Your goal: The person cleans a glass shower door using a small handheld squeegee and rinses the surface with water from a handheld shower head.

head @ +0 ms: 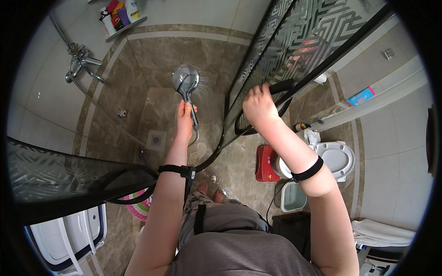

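My left hand grips the handle of a chrome shower head, with the thumb on top. Water sprays from the head's far side toward the shower wall, and its metal hose hangs below the hand. My right hand is curled around the black curved handle of a patterned glass shower door. Part of that handle is hidden behind the hand and wrist. The door glass looks wet.
A chrome mixer tap and a corner shelf with bottles are on the left wall. Another glass door stands at left. On the right are a red stool, a toilet and a bin. The floor is wet.
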The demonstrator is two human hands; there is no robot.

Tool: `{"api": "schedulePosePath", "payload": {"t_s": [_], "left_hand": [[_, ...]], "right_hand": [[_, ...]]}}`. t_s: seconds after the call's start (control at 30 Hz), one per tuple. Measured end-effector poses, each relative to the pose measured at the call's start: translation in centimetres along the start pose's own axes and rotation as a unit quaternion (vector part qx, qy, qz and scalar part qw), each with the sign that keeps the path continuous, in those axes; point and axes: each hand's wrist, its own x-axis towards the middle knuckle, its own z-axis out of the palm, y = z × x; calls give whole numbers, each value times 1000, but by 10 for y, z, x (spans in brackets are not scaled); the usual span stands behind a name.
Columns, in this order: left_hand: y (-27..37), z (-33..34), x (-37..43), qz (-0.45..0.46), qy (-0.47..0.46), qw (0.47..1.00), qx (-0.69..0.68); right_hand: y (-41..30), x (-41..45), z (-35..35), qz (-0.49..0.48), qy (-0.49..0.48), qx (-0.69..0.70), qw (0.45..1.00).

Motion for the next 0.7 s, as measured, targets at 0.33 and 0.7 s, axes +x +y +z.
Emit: {"api": "schedulePosePath", "payload": {"t_s": [0.33, 0.7], "left_hand": [[-55, -36, -37, -51, 11, 991, 125], [-85, -57, -37, 14, 28, 962, 273]], "right_hand": [[18, 11, 23, 50, 105, 25, 993], [-107, -13, 79, 6, -18, 563, 826]]}}
